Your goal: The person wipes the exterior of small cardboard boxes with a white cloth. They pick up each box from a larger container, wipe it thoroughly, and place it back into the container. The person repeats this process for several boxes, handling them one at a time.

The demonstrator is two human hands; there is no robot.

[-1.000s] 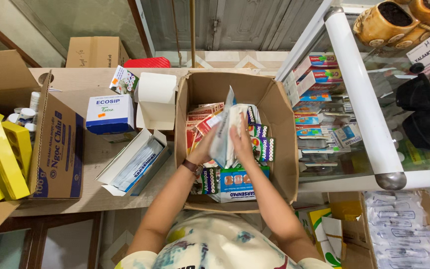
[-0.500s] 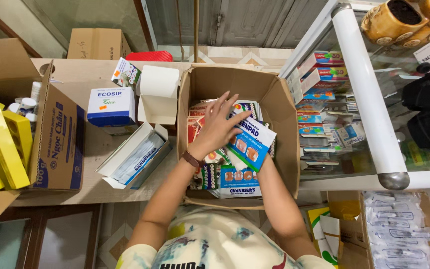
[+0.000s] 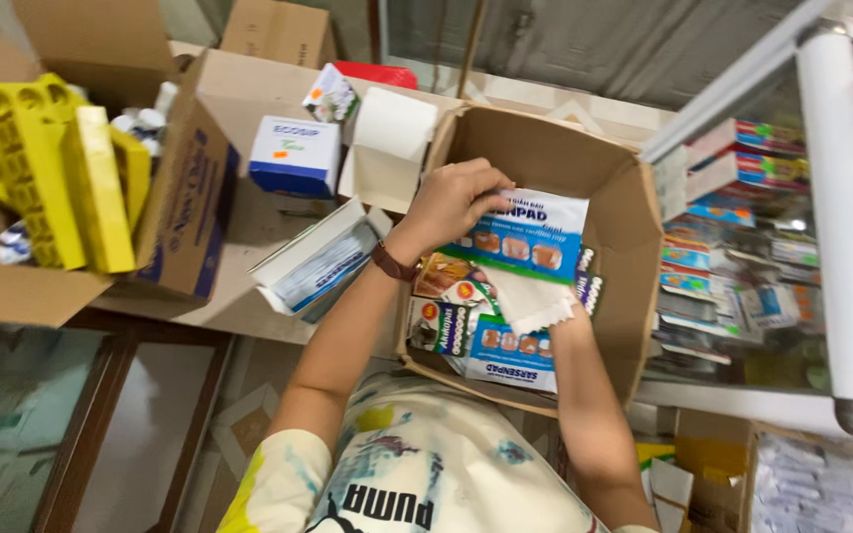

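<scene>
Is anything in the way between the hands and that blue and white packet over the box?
No. The left hand already grips the blue and white packet by its upper left edge, above the open cardboard box. The right hand is mostly hidden under it, behind a white cloth-like sheet.

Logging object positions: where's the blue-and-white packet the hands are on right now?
In the head view, the blue-and-white packet sits centre frame over the open cardboard box, with the left hand gripping its left edge, above the packets inside.
</scene>
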